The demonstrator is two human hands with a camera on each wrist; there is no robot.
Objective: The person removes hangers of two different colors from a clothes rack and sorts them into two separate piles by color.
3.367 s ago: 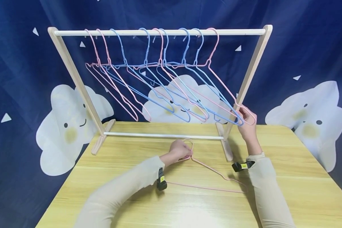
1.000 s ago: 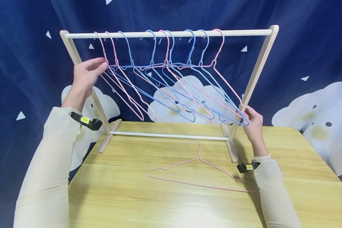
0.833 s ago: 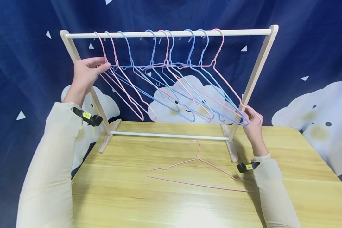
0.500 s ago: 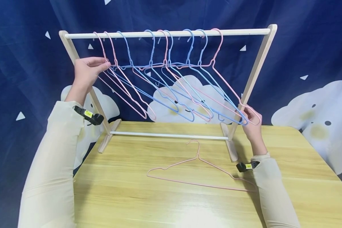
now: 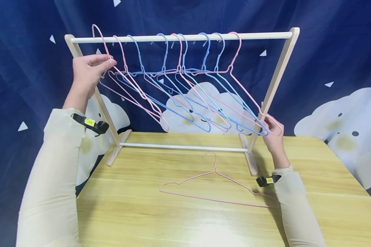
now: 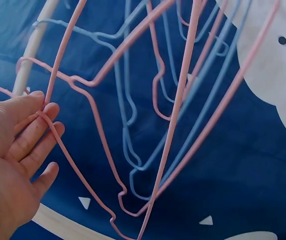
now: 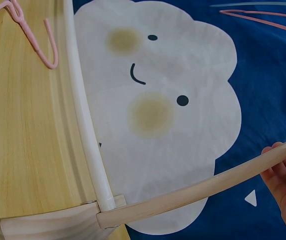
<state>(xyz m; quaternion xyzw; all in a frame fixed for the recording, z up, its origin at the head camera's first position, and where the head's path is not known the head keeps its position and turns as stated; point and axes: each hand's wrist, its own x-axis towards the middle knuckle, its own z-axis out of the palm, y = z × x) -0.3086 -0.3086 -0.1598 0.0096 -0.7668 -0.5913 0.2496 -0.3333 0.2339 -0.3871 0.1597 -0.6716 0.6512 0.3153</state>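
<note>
My left hand (image 5: pixel 86 75) pinches the neck of a pink hanger (image 5: pixel 104 42) at the rack's left end. Its hook stands raised above the white rod (image 5: pixel 259 35), apart from it. In the left wrist view, thumb and fingertips meet on that hanger's wire, with the other fingers loosely bent. My right hand (image 5: pixel 273 135) grips the wooden right post (image 5: pixel 276 73) of the rack; the right wrist view shows fingers curled round the post (image 7: pixel 198 190). Several pink and blue hangers hang from the rod, the nearest being a pink hanger (image 5: pixel 122 51) just right of my left hand.
Another pink hanger (image 5: pixel 214 168) lies flat on the wooden table (image 5: pixel 142 219) in front of the rack. A white lower bar (image 5: pixel 182 147) joins the rack's feet. Behind hangs a dark blue curtain (image 5: pixel 334 44) with white clouds.
My left hand left the pink hanger on the table, rose to the leftmost hanging pink hanger, took its neck and lifted its hook off the rod. My right hand stays on the post.
</note>
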